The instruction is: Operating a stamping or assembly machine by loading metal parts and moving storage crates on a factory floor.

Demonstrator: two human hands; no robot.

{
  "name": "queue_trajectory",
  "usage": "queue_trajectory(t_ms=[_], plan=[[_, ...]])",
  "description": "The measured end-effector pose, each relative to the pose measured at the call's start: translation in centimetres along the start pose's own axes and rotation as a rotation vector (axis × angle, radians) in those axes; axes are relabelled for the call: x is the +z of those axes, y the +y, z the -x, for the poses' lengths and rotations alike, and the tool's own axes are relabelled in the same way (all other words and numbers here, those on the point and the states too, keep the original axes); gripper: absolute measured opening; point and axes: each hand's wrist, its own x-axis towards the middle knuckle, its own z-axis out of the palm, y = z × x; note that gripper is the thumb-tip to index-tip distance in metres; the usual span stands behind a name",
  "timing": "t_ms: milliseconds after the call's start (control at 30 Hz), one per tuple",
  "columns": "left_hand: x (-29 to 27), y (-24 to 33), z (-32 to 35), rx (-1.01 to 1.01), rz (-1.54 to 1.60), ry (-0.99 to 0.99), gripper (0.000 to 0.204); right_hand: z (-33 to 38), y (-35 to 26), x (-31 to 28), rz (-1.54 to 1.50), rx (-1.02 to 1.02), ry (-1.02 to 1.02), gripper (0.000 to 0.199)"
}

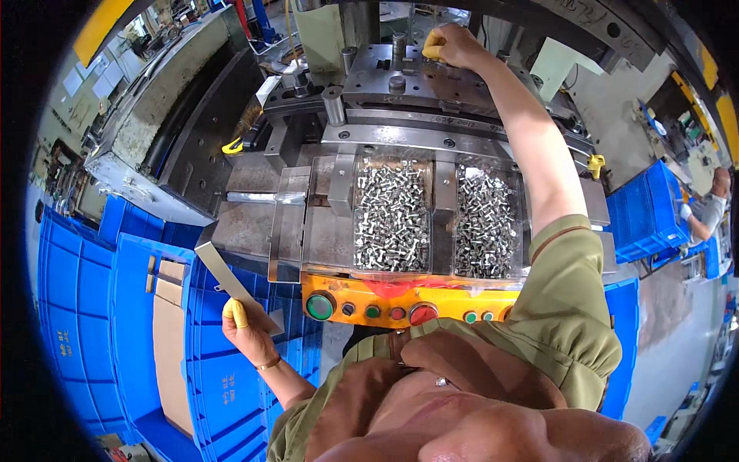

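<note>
Left hand (245, 329): lower left, we pinch a metal strip (231, 283) by its end; stiff, light, sharp-edged.
Right hand (450, 45): top centre, our fingers curled on the press die (408, 77).

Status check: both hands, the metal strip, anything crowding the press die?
Left hand shut on metal strip, low over blue crates. Right hand reaching onto press die, grip unclear. Two screw trays sit in front.
</note>
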Motion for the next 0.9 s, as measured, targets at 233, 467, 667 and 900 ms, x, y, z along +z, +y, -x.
queue_trajectory(t_ms=[233, 467, 667, 900], plan=[[0.0, 0.4, 0.8, 0.040, -0.030, 0.070, 0.016, 0.2, 0.4, 1.0, 0.051, 0.022, 0.112, 0.017], [-0.7, 1.2, 1.8, 0.028, 0.029, 0.009, 0.018, 1.0, -0.8, 1.4, 0.119, 0.109, 0.138, 0.014], [-1.1, 2.7, 2.8, 0.015, -0.033, 0.082, 0.018, 2.8, -1.3, 2.2, 0.333, 0.057, 0.139, 0.021], [4.7, 7.4, 1.5, 0.016, -0.324, -0.034, 0.016, 11.1, -6.7, -1.6, -0.030, 0.036, 0.195, 0.048]])
